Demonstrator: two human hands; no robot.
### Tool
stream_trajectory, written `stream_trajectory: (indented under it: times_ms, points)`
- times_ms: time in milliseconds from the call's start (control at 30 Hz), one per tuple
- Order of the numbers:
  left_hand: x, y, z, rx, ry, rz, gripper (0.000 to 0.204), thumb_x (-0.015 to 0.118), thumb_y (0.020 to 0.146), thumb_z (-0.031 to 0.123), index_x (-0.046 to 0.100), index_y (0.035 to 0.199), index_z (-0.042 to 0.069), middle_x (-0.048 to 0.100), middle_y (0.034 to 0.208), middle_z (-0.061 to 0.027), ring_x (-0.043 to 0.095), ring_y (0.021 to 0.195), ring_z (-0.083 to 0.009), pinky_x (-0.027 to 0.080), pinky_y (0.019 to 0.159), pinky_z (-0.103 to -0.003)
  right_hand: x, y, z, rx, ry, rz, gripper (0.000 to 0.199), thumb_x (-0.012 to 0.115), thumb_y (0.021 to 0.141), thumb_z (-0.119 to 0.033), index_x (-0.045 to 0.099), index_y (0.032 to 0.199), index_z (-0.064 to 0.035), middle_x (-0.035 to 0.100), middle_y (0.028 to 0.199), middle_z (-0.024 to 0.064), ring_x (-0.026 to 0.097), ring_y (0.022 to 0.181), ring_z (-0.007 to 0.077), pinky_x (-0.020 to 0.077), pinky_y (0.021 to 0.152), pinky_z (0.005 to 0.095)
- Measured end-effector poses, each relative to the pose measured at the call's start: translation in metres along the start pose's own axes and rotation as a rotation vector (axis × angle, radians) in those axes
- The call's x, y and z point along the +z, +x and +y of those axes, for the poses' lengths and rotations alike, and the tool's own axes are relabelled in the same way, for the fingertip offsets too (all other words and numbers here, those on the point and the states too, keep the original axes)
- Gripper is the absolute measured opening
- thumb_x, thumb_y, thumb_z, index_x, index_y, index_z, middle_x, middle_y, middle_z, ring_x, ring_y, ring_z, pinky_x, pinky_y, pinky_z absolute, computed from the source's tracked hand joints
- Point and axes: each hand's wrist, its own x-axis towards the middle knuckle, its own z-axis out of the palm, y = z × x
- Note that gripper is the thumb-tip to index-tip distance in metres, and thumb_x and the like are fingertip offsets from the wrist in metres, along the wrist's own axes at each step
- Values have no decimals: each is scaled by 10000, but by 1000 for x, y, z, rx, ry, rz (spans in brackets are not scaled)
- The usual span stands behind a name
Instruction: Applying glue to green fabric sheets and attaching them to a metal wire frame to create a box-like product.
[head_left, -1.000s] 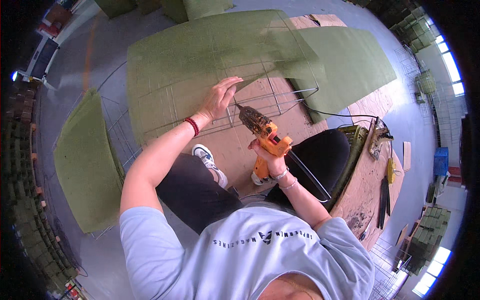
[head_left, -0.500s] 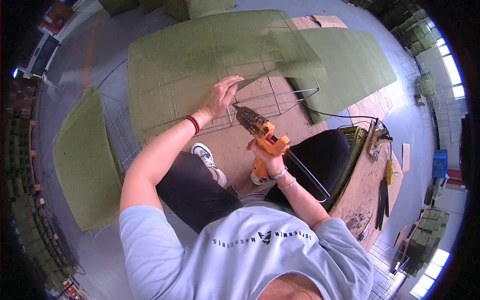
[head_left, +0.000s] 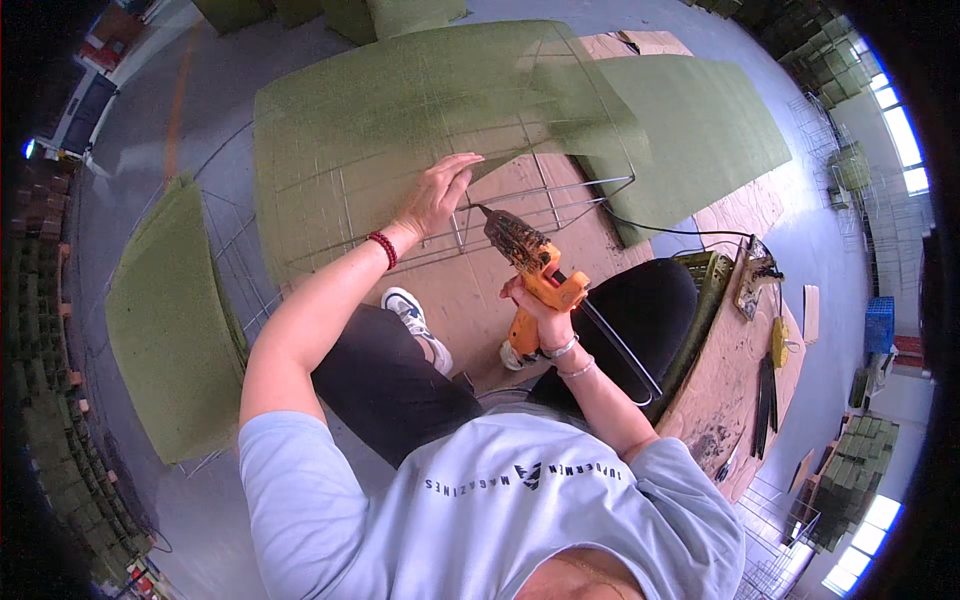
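My right hand (head_left: 542,315) is wrapped round the handle of an orange hot glue gun (head_left: 552,285). Dark residue coats the gun's front, and a long glue stick (head_left: 622,348) trails from its rear. The nozzle points up and left, close to a wire frame (head_left: 548,190). A thin, see-through green sheet (head_left: 370,95) lies over that frame. Its near edge is held against the wires by my left hand (head_left: 437,200), whose fingers lie extended along it; the thumb's grip is partly hidden.
Another green sheet (head_left: 700,130) lies at the far right on cardboard (head_left: 590,240). More green sheets (head_left: 165,330) lean at the left. A black cable (head_left: 680,232) runs to a stained stand (head_left: 752,282) on my right, beside a cardboard-topped surface (head_left: 715,400) with dark strips (head_left: 765,405).
The glue gun has shifted slightly right and down in my right hand, and its nozzle has drawn back a little from my left fingers. My left hand stays almost still.
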Motion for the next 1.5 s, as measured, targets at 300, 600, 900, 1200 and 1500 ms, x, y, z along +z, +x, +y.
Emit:
stream_trajectory:
  times_ms: [300, 600, 900, 1200, 1500]
  points:
    - [1, -1, 0, -11, 12, -3, 424, 359, 966, 255, 543, 1231, -20, 551, 1278, -202, 497, 1219, -339, 361, 1049, -383, -6, -2, -2, 12, 35, 32, 94, 622, 853, -102, 553, 905, -65, 585, 857, 38, 568, 849, 152, 412, 752, 286]
    - [3, -1, -3, 0, 13, 20, 405, 375, 959, 239, 553, 1218, -15, 567, 1258, -195, 509, 1210, -334, 373, 1037, -381, -6, -2, -3, -10, 64, 61, 85, 625, 854, -93, 553, 891, -67, 576, 839, 37, 568, 839, 167, 427, 764, 298]
    - [4, 0, -4, 0, 19, 22, 393, 383, 958, 222, 554, 1218, -17, 572, 1252, -192, 513, 1209, -325, 382, 1030, -373, -7, 0, -3, -16, 85, 31, 100, 634, 848, -96, 549, 889, -62, 565, 841, 31, 564, 829, 171, 429, 768, 313]
    - [4, -1, -5, -8, 32, 14, 404, 381, 961, 241, 556, 1220, -15, 567, 1263, -187, 503, 1220, -329, 373, 1040, -375, -3, 0, -1, 0, 51, 3, 104, 628, 846, -112, 540, 885, -73, 572, 843, 40, 564, 833, 160, 411, 736, 289]
    - [2, -1, -3, -17, 42, 0, 427, 364, 968, 268, 556, 1221, -17, 558, 1277, -190, 498, 1223, -332, 362, 1051, -379, -14, 0, -5, -47, 38, 70, 67, 608, 867, -78, 544, 873, -57, 563, 815, 31, 559, 803, 162, 437, 733, 296]
